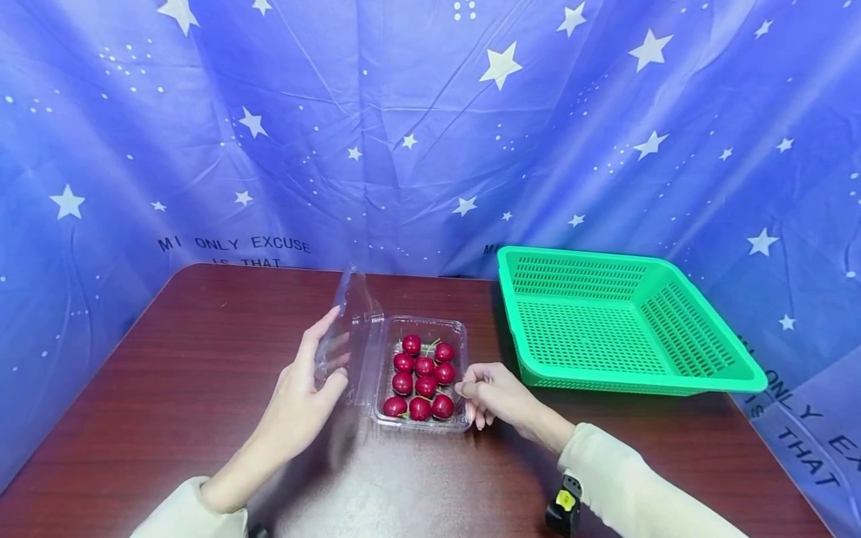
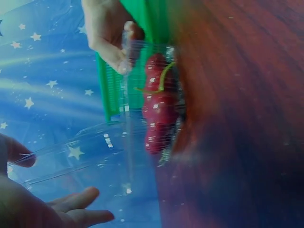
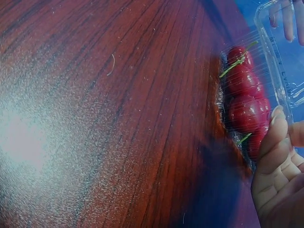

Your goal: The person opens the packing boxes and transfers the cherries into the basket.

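A clear plastic clamshell box point(image 1: 383, 424) sits on the table with its lid point(image 1: 356, 336) raised on the left side. Several dark red cherries point(image 1: 424, 386) with green stems lie inside it; the left wrist view shows the cherries point(image 2: 160, 107) through the box wall. My left hand point(image 1: 296, 403) is at the raised lid, fingers extended and spread along it. With thumb and fingers, my right hand point(image 1: 494, 396) pinches the box's right rim. The right wrist view has this right hand point(image 3: 280, 166) at the rim, beside the cherries point(image 3: 247, 99).
A green perforated plastic basket point(image 1: 578, 336) stands on the right of the table, just behind my right hand. The brown wooden table point(image 1: 168, 373) reaches back to a blue curtain point(image 1: 377, 187) with white stars. A loose stem point(image 3: 112, 65) lies on the tabletop.
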`<control>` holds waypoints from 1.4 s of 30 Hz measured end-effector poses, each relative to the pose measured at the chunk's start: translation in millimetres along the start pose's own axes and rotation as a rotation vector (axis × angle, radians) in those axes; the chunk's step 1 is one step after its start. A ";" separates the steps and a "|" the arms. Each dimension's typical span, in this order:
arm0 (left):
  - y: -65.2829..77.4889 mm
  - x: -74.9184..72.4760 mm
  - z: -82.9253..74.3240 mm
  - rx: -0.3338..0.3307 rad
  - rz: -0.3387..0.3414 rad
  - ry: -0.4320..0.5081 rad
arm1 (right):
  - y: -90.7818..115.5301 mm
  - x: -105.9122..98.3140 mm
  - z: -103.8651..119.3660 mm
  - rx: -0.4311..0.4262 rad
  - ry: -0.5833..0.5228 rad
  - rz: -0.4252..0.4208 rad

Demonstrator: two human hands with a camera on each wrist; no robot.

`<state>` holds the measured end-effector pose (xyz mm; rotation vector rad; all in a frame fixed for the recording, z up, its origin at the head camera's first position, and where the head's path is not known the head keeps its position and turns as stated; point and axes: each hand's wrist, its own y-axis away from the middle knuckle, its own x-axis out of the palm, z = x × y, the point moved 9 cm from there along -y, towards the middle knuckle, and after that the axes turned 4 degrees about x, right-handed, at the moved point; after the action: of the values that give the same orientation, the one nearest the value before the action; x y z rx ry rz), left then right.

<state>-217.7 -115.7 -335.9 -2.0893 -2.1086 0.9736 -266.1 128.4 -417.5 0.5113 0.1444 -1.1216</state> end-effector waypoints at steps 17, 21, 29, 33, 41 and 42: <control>-6.0 -38.0 12.6 -0.223 -0.109 -0.256 | -1.0 -0.1 -0.2 0.001 -0.004 0.000; -5.3 -42.5 22.5 -0.294 -0.098 -0.289 | -1.1 0.0 -0.6 -0.003 -0.003 0.003; -4.0 -44.6 37.9 -0.329 -0.039 -0.341 | -1.3 -1.2 0.0 -0.002 0.006 0.010; -2.0 -43.4 46.6 -0.355 0.028 -0.393 | -1.6 -1.7 -0.1 0.003 0.005 0.013; 0.0 -36.4 62.6 -0.345 0.160 -0.518 | -1.4 -2.0 -0.4 0.010 -0.005 0.015; 0.0 -36.0 63.4 -0.335 0.166 -0.535 | -1.4 -1.9 -0.1 0.009 -0.003 0.015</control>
<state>-241.2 -174.2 -372.4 -2.4004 -2.5206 1.4241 -268.1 129.5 -417.4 0.5179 0.1323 -1.1092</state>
